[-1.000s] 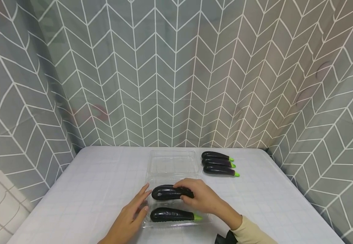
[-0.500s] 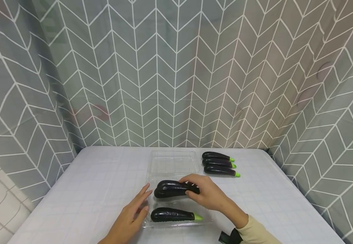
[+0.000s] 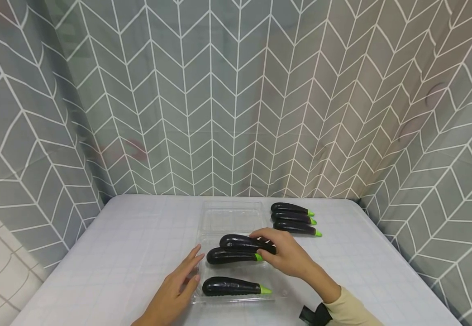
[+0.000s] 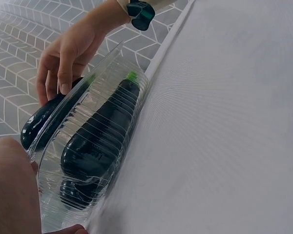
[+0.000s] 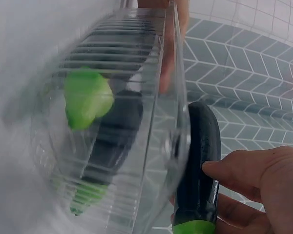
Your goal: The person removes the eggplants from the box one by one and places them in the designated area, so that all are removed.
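My right hand (image 3: 285, 254) grips a dark glossy eggplant (image 3: 236, 242) by its narrow end, above the clear plastic container (image 3: 219, 271). Inside lie a second eggplant (image 3: 229, 256), partly behind the held one's near side, and a third eggplant (image 3: 229, 286) along the front, green stems pointing right. In the right wrist view, the thumb presses the held eggplant (image 5: 198, 165) outside the container's wall. My left hand (image 3: 172, 286) rests against the container's left side, its fingers extended. Through the clear wall, the left wrist view shows an eggplant (image 4: 100, 131) lying inside.
Behind the container's tray, its clear hinged lid (image 3: 231, 219) lies folded back. Three more eggplants (image 3: 293, 218) sit in a stack of rows at the back right of the white table (image 3: 117, 253). Patterned grey curtains (image 3: 236, 99) hang around the table's back and sides.
My right hand has lifted the eggplant and carried it back and to the right, uncovering the one in the container beneath it. My left hand stays in place.
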The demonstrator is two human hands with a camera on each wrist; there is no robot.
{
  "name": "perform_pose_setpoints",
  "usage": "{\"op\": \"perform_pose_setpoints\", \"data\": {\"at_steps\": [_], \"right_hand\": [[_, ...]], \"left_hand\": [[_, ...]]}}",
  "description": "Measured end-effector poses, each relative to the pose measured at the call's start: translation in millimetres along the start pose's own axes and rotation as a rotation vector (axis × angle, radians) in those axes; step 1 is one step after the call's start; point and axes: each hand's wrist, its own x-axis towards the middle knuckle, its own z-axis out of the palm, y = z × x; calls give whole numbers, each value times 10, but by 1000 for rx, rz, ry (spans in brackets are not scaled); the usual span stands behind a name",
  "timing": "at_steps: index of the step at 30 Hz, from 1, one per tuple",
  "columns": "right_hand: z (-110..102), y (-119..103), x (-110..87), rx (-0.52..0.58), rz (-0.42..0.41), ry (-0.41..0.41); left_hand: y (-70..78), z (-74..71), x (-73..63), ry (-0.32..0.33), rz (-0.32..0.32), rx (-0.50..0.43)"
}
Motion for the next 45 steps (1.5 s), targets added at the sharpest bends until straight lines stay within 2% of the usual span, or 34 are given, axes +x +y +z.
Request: {"op": "perform_pose_setpoints", "data": {"at_steps": [21, 30, 45], "right_hand": [[-162, 114, -96, -78, 19, 74], [-215, 150, -130, -99, -1, 94], [-290, 192, -172, -118, 61, 108]], "left_hand": [[-16, 1, 1, 8, 1, -18], [26, -15, 0, -11, -38, 2], [20, -13, -1, -15, -45, -3]]}}
